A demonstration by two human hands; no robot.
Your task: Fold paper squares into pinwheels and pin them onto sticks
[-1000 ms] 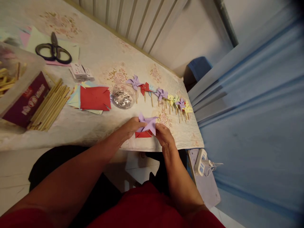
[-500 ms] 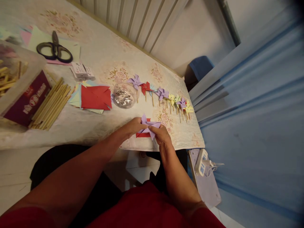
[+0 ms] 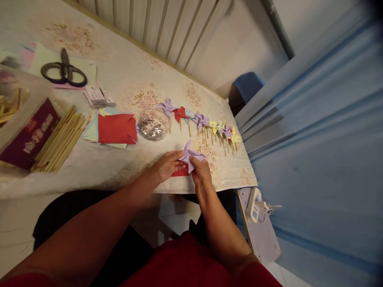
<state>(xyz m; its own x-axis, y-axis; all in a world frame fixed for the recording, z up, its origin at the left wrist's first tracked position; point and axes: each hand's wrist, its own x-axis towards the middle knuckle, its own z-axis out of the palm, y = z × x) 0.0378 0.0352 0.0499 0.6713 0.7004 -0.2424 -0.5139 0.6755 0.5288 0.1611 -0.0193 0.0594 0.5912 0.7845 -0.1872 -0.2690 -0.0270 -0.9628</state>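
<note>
A purple paper pinwheel (image 3: 189, 155) with folded blades is pinched at its middle under the thumb of my right hand (image 3: 201, 170). My left hand (image 3: 168, 165) is at the pinwheel's left side with thumb and fingers apart; its fingertips reach the blade edge, and whether they touch it I cannot tell. Below the pinwheel, red paper (image 3: 180, 172) lies near the table's front edge, partly covered by my hands. Left of my hands is a clear round dish (image 3: 153, 125) of small shiny metal pieces. Beside it lies a stack of cut paper with a red sheet (image 3: 117, 128) on top.
Finished pinwheels on sticks (image 3: 201, 120) lie in a row to the back right. At the left are bundled sticks (image 3: 60, 141), a plastic box with a purple label (image 3: 30, 135), black scissors (image 3: 64, 72) and small white boxes (image 3: 98, 96). A power strip (image 3: 254, 205) sits below right.
My left hand has loosened from the purple pinwheel and drawn slightly left, its fingers spreading. The pinwheel stays in my right hand, a little higher and more to the right. The view has shifted slightly.
</note>
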